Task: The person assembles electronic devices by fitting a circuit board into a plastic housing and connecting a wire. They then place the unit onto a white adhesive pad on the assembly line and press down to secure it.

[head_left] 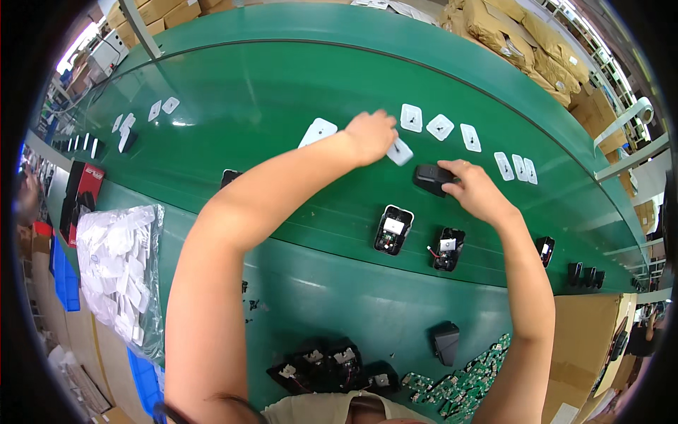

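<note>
My left hand (372, 136) reaches across the green belt, fingers slightly blurred. Its fingers appear to grip a small white plastic tray-like piece (400, 151) with a dark part on it. To the right, my right hand (477, 189) grips a black plastic housing (431, 178) between thumb and fingers, just over the belt. Nearer to me lie two opened black housings, one (393, 230) and another (448, 249), each with a white block and wiring inside. More white pieces, such as one (440, 127), lie in a loose row beyond my hands. A larger white piece (318, 131) lies left of my left hand.
A bag of white parts (120, 268) and a red-black box (82, 194) stand at the left. In front of me are green circuit boards (459, 385), black housings (339, 364) and a black casing (445, 343). A cardboard box (586, 346) stands at the right.
</note>
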`<state>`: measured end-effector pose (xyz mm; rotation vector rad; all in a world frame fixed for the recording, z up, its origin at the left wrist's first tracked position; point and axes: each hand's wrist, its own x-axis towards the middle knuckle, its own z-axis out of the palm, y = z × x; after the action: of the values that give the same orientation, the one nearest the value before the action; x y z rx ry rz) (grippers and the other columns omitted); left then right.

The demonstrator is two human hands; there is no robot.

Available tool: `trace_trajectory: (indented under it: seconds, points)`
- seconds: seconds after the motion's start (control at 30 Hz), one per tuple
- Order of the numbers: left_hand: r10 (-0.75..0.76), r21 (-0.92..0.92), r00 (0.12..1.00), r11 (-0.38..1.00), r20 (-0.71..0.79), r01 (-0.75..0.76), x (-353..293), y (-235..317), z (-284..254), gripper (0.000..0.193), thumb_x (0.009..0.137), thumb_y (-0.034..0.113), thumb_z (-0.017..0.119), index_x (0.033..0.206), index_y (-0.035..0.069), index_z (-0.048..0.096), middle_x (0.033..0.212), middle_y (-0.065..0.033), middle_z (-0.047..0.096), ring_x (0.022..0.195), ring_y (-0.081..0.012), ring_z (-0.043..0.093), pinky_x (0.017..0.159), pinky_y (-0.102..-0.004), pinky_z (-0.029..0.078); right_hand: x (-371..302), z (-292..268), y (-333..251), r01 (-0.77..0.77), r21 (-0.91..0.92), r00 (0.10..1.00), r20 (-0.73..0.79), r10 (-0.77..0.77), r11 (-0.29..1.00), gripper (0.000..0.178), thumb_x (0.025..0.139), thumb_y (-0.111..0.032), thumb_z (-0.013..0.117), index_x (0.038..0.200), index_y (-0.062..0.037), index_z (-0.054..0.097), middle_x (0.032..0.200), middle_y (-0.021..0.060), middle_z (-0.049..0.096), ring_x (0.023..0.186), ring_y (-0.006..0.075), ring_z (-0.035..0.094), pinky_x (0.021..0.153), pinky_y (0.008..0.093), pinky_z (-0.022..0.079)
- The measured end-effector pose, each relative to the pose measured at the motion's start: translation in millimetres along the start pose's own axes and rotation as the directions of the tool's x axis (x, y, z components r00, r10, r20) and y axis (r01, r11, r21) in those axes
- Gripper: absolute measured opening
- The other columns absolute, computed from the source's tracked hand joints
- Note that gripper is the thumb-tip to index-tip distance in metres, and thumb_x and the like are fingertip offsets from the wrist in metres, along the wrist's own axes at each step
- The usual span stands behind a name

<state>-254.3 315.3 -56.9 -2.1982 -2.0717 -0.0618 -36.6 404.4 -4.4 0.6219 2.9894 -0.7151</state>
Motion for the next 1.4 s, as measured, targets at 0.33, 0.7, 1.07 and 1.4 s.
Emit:
trace_trajectory:
  seconds: [0.33, 0.7, 1.07, 1.4]
  points:
    - [-0.204, -0.499, 0.975, 0.856, -0.086, 0.135, -39, 20, -13, 0.045, 0.08, 0.0, 0.051, 0.124, 0.001, 0.042, 0.12, -0.0176, 0.046, 0.11, -0.0327, 0.045, 0.092, -0.0379, 0.04, 29, 19, -28, 0.093, 0.022, 0.961, -0.263, -0.084, 0.995, 0.03, 0.075, -0.008, 0.062, 0.103, 0.0015, 0.055, 0.096, 0.0193, 0.06, 0.087, 0.0341, 0.058, 0.076, 0.0396, 0.047]
    - [-0.114, -0.557, 0.993, 0.824, 0.019, 0.105, -60, 16, -6, 0.058, 0.074, -0.01, 0.04, 0.129, 0.006, 0.038, 0.135, -0.012, 0.037, 0.121, -0.0244, 0.04, 0.1, -0.0335, 0.036, 43, 37, -42, 0.1, -0.139, 0.972, -0.2, -0.127, 0.985, 0.027, 0.075, -0.012, 0.063, 0.098, 0.0003, 0.056, 0.09, 0.0179, 0.061, 0.081, 0.0339, 0.059, 0.071, 0.0409, 0.048]
    - [-0.149, -0.112, 0.952, 0.986, -0.267, 0.123, -57, 32, 18, 0.056, 0.074, 0.002, 0.052, 0.127, -0.004, 0.035, 0.128, -0.0188, 0.043, 0.111, -0.0276, 0.05, 0.093, -0.0357, 0.04, 57, 35, -38, 0.04, 0.037, 0.985, -0.169, -0.033, 0.999, 0.03, 0.076, -0.009, 0.062, 0.102, 0.0045, 0.055, 0.094, 0.016, 0.061, 0.08, 0.0276, 0.061, 0.074, 0.0331, 0.049]
    - [-0.456, -0.432, 0.879, 0.826, -0.139, 0.361, -28, 40, 2, 0.03, 0.083, 0.028, 0.055, 0.088, 0.0, 0.052, 0.078, -0.0139, 0.061, 0.072, -0.0254, 0.06, 0.064, -0.0372, 0.048, 76, 17, -3, -0.028, 0.299, 0.977, -0.195, 0.09, 0.954, 0.024, 0.083, -0.017, 0.058, 0.099, 0.0003, 0.061, 0.083, 0.0101, 0.063, 0.074, 0.0158, 0.06, 0.063, 0.0279, 0.048]
